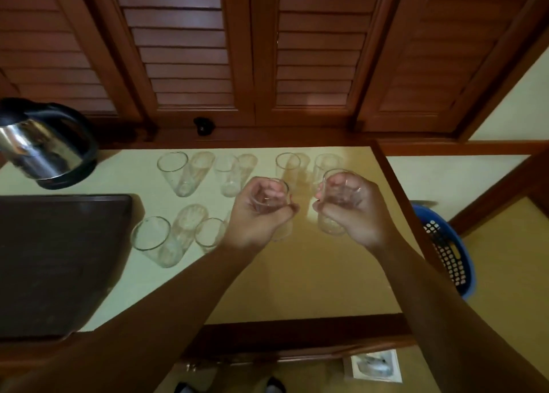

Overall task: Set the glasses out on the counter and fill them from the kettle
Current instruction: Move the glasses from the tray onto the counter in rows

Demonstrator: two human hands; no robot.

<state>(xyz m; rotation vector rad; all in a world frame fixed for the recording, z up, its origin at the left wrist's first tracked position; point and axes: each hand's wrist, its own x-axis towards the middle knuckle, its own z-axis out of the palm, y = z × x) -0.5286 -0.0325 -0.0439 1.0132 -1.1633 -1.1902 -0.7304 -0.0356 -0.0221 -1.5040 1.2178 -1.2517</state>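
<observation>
Crowding counter [312, 273]: glasses [173, 172], tray [59, 262], kettle [44, 146]

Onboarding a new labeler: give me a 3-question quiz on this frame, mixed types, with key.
1. True or false: the kettle is being tipped over a glass.
2. What does the right hand hold? A) tray B) glass C) kettle
3. Fill in: the dark tray lies on the counter to the ___ of the glasses.

Key: 1 false, it stands at the far left, untouched. 2 B; the left hand grips a glass too. 3 left.
</observation>
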